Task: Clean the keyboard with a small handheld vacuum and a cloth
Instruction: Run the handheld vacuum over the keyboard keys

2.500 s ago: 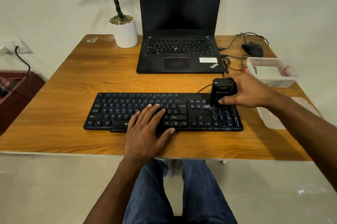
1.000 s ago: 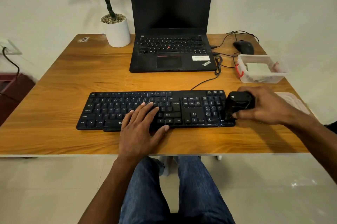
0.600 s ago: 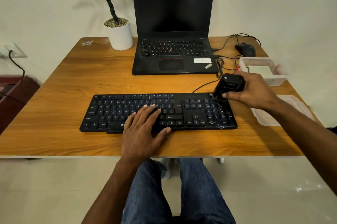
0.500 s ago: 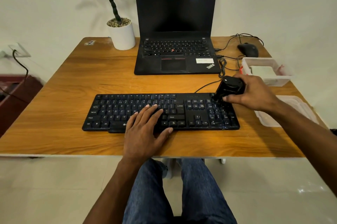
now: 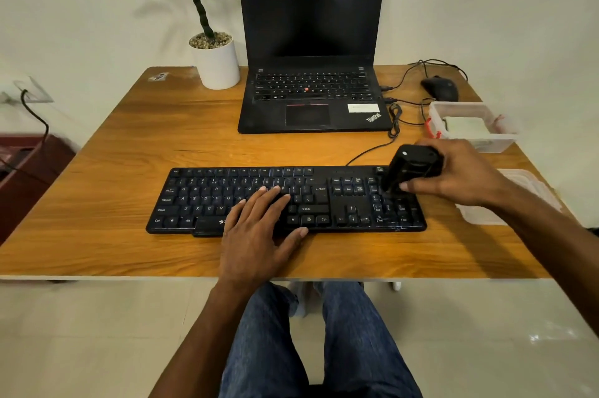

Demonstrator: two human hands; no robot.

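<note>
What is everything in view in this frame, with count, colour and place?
keyboard: 1, black, front middle of table
vacuum: 1, black, over keyboard's right end
laptop: 1, black, open, back middle
plant pot: 1, white, left of laptop
mouse: 1, black, back right
box: 1, clear, right of laptop
lid: 1, clear, right edge
table: 1, wooden
left hand: flat on keyboard
right hand: grips vacuum

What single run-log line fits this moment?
phase: vacuuming | right hand: grips small black handheld vacuum on numpad | left hand: flat on black keyboard
</note>
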